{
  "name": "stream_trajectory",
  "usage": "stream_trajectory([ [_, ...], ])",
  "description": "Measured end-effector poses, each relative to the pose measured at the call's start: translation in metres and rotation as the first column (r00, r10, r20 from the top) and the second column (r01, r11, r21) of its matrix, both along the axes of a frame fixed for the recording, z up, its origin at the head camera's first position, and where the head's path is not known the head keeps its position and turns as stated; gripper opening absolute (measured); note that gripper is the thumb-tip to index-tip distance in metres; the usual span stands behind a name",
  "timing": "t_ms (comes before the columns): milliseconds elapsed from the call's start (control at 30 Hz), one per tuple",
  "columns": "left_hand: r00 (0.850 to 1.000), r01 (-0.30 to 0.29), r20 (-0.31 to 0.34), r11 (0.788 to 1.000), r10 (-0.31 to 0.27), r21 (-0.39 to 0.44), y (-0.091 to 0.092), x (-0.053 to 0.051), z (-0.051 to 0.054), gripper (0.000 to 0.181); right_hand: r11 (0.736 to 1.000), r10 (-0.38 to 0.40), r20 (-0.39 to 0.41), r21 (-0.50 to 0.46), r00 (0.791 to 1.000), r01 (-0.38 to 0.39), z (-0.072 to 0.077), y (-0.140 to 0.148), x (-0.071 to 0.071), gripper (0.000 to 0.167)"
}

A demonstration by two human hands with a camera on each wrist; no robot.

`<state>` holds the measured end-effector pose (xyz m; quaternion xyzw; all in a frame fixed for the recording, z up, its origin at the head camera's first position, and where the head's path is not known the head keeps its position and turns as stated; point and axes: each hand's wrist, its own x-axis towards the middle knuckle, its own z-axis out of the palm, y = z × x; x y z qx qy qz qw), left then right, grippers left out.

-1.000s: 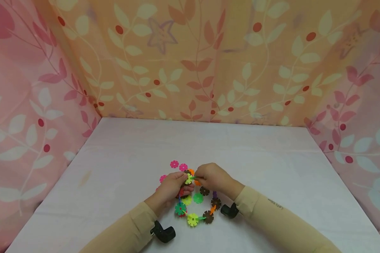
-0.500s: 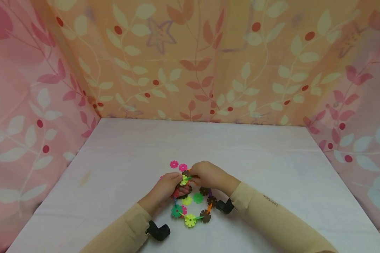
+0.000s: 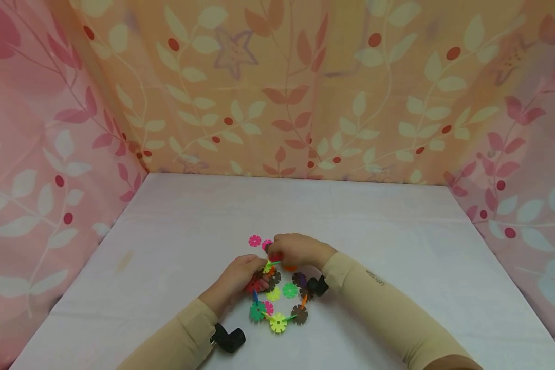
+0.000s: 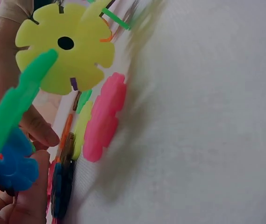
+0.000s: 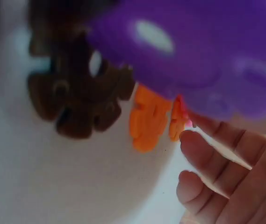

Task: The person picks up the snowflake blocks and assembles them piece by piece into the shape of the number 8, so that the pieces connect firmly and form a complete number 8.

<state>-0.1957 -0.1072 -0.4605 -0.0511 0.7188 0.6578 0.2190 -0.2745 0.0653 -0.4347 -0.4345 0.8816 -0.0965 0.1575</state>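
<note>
In the head view my left hand pinches a yellow notched disc with a green disc slotted on edgewise. A linked chain of notched plastic discs hangs from it, including a teal disc, a yellow disc and a brown disc. The right hand reaches down over pieces at the back, fingertips near a red or pink disc. Its two visible fingers look loosely bent in the right wrist view; a purple disc hides the rest.
Loose discs lie inside the chain: a green one and a yellow one. A pink disc sits behind the hands. The white-covered table meets patterned curtains at the back and sides.
My right hand has left the green disc and moved left and slightly back towards the loose pieces. The left hand has shifted a little left with the chain.
</note>
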Motion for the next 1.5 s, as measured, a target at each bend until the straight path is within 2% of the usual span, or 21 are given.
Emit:
stream_trajectory([
  [133, 1.0, 0.013, -0.005, 1.0, -0.013, -0.002, 0.001, -0.001, 0.0, 0.029, 0.997, -0.053, -0.042, 0.048, 0.998, 0.055, -0.001, -0.001, -0.001, 0.027],
  [300, 1.0, 0.012, -0.001, 1.0, -0.012, -0.016, 0.002, -0.001, -0.001, 0.028, 0.995, -0.064, -0.056, 0.074, 0.996, 0.068, -0.002, -0.001, -0.002, 0.026],
  [633, 1.0, 0.015, -0.004, 1.0, -0.015, 0.006, 0.004, -0.003, -0.003, 0.029, 0.997, -0.073, -0.084, 0.029, 0.994, 0.075, -0.008, 0.01, -0.008, 0.015],
  [867, 1.0, 0.021, 0.007, 1.0, -0.021, 0.003, 0.003, -0.004, -0.001, 0.027, 0.977, -0.211, 0.012, 0.029, 0.977, 0.211, -0.005, 0.012, -0.01, 0.024],
  [1000, 0.999, 0.05, -0.008, 0.998, -0.051, -0.042, 0.004, -0.006, -0.002, 0.033, 0.976, -0.215, -0.013, 0.036, 0.977, 0.215, -0.004, 0.014, -0.009, 0.024],
  [1167, 0.996, 0.079, -0.025, 0.989, -0.082, -0.124, 0.006, -0.007, -0.002, 0.034, 0.976, -0.21, 0.067, -0.044, 0.975, 0.213, -0.003, 0.023, -0.009, 0.02],
  [1267, 0.996, 0.084, -0.025, 0.99, -0.087, -0.113, 0.007, -0.007, -0.001, 0.036, 0.969, -0.19, 0.142, -0.129, 0.971, 0.208, 0.001, 0.03, -0.008, 0.008],
  [1367, 0.996, 0.081, -0.015, 0.991, -0.083, -0.105, 0.008, -0.008, 0.001, 0.041, 0.95, -0.181, 0.249, -0.205, 0.952, 0.234, 0.007, 0.037, -0.005, 0.009],
  [1500, 0.997, 0.078, -0.009, 0.99, -0.079, -0.121, 0.009, -0.009, 0.003, 0.046, 0.908, -0.167, 0.407, -0.291, 0.898, 0.3, 0.013, 0.042, 0.002, 0.013],
])
